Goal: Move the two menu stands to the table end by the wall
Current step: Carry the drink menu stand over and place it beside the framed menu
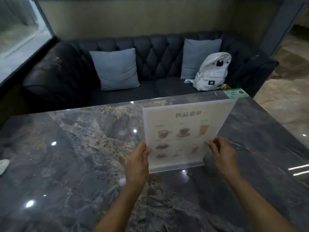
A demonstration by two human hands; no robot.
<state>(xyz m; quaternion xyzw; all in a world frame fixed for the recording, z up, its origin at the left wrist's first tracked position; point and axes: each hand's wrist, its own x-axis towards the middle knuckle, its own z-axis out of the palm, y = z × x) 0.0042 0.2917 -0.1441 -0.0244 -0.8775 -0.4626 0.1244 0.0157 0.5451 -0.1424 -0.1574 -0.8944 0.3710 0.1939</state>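
A clear acrylic menu stand (182,131) with a cream drinks menu stands upright at the middle right of the grey marble table (75,148). My left hand (138,162) grips its lower left edge. My right hand (221,153) grips its lower right edge. The stand's base (177,167) is at the table surface; whether it touches I cannot tell. A second, smaller stand with a green card (236,93) sits at the table's far right corner.
A dark tufted sofa (63,77) runs along the table's far side, with two blue cushions (117,69) and a white backpack (212,72). A window wall (20,36) is at the left. Tiled floor (284,91) lies to the right. A white object (3,165) pokes in at the left edge.
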